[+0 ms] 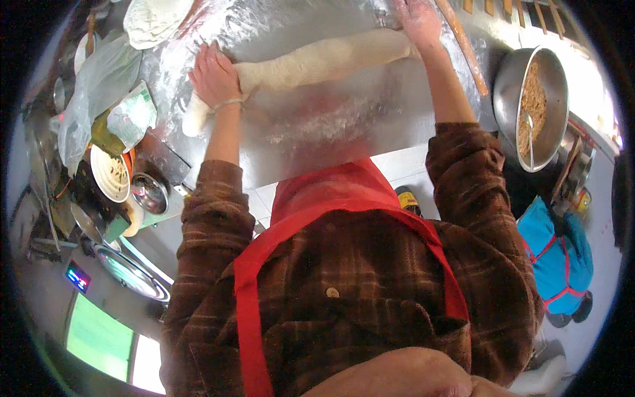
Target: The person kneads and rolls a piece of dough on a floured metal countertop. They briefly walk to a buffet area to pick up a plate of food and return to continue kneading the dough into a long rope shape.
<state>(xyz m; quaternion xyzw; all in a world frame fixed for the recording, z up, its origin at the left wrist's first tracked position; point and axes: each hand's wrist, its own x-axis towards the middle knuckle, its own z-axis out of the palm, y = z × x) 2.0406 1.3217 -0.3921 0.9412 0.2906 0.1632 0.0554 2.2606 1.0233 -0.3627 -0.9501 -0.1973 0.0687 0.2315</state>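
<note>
A long, thick log of pale dough (324, 63) lies across a floured metal worktop (390, 109), its right end a little farther off than its left. My left hand (215, 76) rests flat over the log near its left end, fingers stretched forward, and the tip of the dough sticks out below the palm. At the far right end of the log is my right hand (421, 25), flat against the table, with its fingertips cut off by the top edge of the view. Just right of that hand lies a long wooden rolling pin (465, 49).
On the right stands a large metal bowl (508, 99) of brown crumbly filling with a spoon (530, 142). At left are a container of white flour (155, 20), a plastic bag (99, 92) and small bowls (151, 193). A person in blue (559, 258) is behind on the right.
</note>
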